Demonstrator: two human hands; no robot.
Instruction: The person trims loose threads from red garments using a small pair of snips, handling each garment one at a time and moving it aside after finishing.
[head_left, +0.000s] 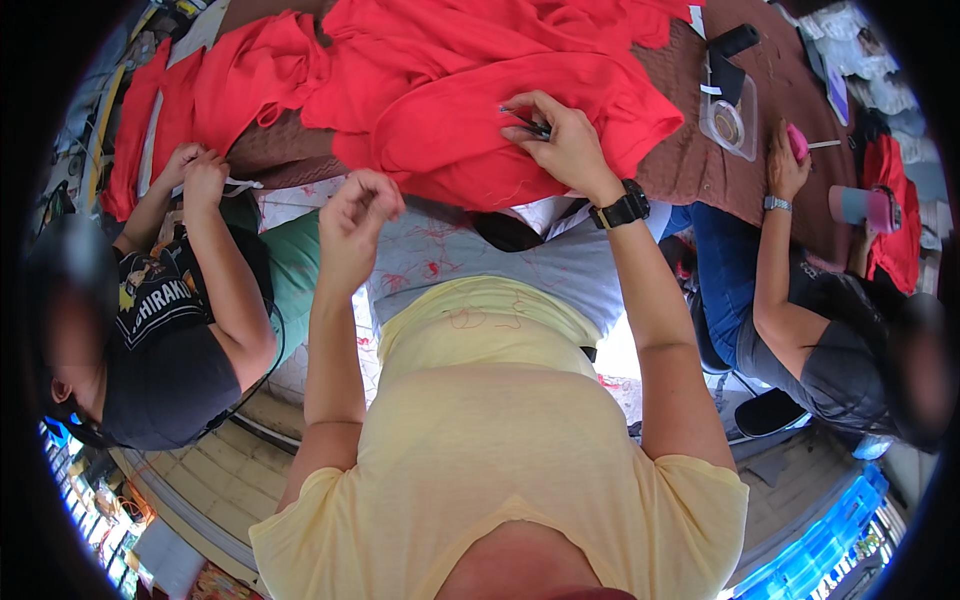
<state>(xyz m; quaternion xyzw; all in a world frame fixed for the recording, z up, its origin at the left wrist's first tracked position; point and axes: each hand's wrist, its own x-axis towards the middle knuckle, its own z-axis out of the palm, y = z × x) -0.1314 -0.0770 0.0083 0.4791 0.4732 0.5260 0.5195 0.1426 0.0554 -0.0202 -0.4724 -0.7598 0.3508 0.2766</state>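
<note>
1. Brown quilted table (690,160) carries a heap of crumpled red fabric (450,90).
2. Right hand (570,145), black watch on its wrist, presses on the fabric, pinching small dark snips (525,122).
3. Left hand (355,215) hovers just off the cloth, fingertips pinched together.
4. Two co-workers sit alongside; one clear plastic box (728,118) holds a round item.

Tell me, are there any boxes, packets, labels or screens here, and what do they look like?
Clear plastic box: on the brown table top right of the red cloth, rectangular, a round thing inside.
Pink phone-like thing: in a co-worker's hand at right; screen not visible.
Black wristwatch: on the person's right wrist, square face.
</note>
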